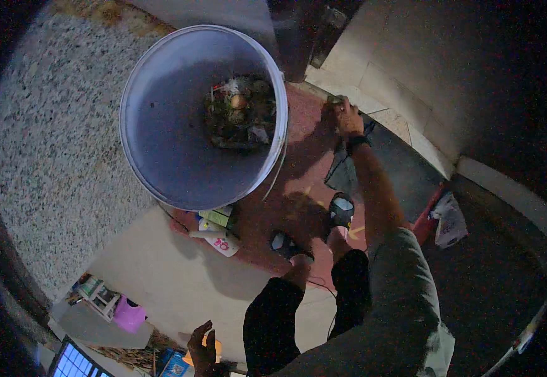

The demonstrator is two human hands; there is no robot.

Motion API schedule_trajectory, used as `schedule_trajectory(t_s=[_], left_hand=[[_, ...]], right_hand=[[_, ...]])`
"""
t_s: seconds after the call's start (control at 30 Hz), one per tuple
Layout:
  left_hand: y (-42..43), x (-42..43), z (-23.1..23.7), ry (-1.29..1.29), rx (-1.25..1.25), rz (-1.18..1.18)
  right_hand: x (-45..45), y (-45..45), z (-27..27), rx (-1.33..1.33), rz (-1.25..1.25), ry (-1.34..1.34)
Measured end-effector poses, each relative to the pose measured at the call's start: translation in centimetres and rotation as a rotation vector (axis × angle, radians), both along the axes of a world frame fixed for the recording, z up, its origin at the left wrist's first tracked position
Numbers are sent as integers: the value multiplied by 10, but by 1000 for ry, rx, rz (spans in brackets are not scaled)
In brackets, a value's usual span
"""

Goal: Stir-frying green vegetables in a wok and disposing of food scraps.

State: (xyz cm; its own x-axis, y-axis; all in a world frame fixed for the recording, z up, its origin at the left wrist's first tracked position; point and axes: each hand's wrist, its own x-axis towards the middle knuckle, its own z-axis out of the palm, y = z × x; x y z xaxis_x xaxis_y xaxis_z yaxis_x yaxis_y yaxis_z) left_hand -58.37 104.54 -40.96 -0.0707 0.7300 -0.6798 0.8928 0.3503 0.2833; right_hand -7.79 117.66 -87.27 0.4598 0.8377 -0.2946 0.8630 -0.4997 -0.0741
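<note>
A large white plastic bucket (174, 141) fills the upper middle of the head view. Dark mixed scraps lie in it, with a brownish round piece, perhaps eggshell, among them. My right hand (349, 120), with a dark band at its wrist, is stretched out right of the bucket, apart from its rim. Its fingers curl by a small dark thing (336, 100); shadow hides whether they grip it. Near the bottom edge, my left hand (203, 348) has its fingers spread and holds nothing visible. An orange thing (218, 349) shows behind it.
My sandalled feet stand on a reddish floor (297, 188). A speckled surface (75, 141) spans the left. Packets (217, 218) lie below the bucket; a thin cable (332, 306) runs by my legs. A pink bag (129, 314) is at lower left, a pale plastic bag (450, 221) at right.
</note>
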Motion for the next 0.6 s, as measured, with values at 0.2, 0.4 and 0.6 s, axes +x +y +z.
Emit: schedule_trajectory(t_s=[0.2,0.4,0.6], left_hand=[[-14,-19,-4,36,3,-28],[16,17,7,143,-92,-158],[7,20,28,-25,48,-79]], right_hand=[[-24,1,-22,2,76,44],[12,-39,-28,-168,55,-31],[-19,-22,112,120,54,100]])
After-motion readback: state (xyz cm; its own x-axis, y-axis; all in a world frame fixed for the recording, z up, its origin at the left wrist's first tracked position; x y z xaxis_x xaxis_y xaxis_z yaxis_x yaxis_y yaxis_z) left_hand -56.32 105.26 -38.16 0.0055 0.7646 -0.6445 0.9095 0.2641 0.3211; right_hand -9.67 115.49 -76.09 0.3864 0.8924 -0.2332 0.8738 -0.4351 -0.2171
